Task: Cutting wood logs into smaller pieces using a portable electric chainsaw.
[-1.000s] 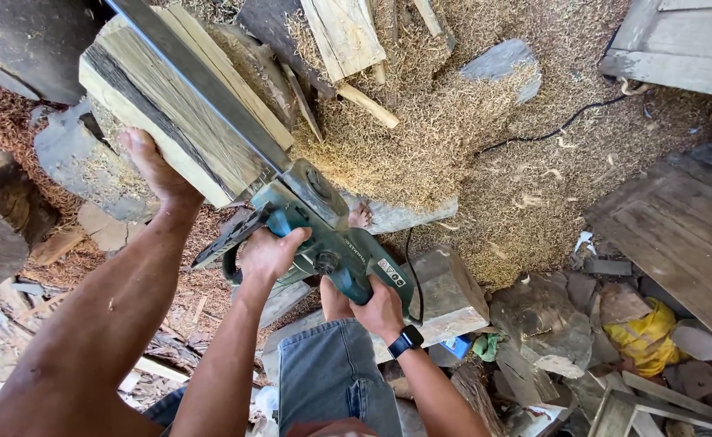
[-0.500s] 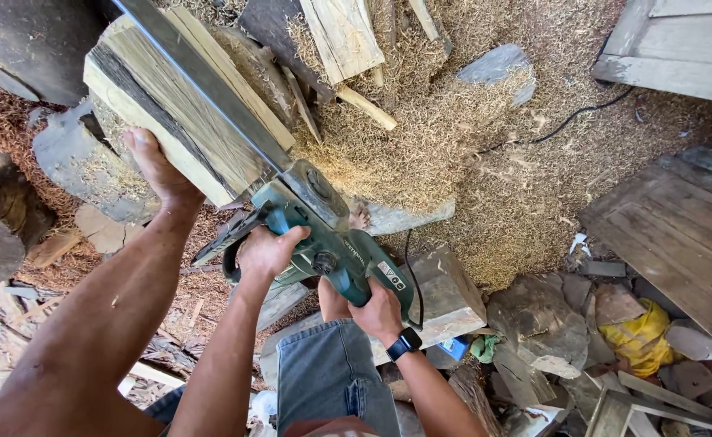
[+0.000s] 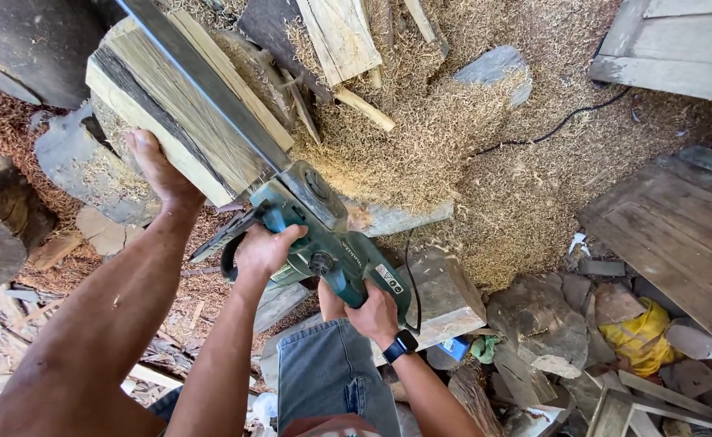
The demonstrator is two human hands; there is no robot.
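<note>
My left hand (image 3: 158, 167) grips the near end of a pale split wood block (image 3: 180, 105), with my forearm reaching in from the lower left. A green electric chainsaw (image 3: 324, 243) has its bar (image 3: 202, 81) sunk lengthwise into the block's top. A co-worker crouched below me holds the saw. One of their hands (image 3: 263, 247) is on the front handle, and the other hand (image 3: 372, 311), with a black wristwatch, is on the rear grip. Their jeans-clad knee (image 3: 324, 372) shows between their arms. My right hand is out of view.
Sawdust (image 3: 453, 146) is heaped on the ground past the block, with a black cable (image 3: 558, 125) running over it. Logs (image 3: 0, 235) lie at left. Grey planks (image 3: 671, 235) lie at right, with stones and a yellow bag (image 3: 639, 336) at lower right.
</note>
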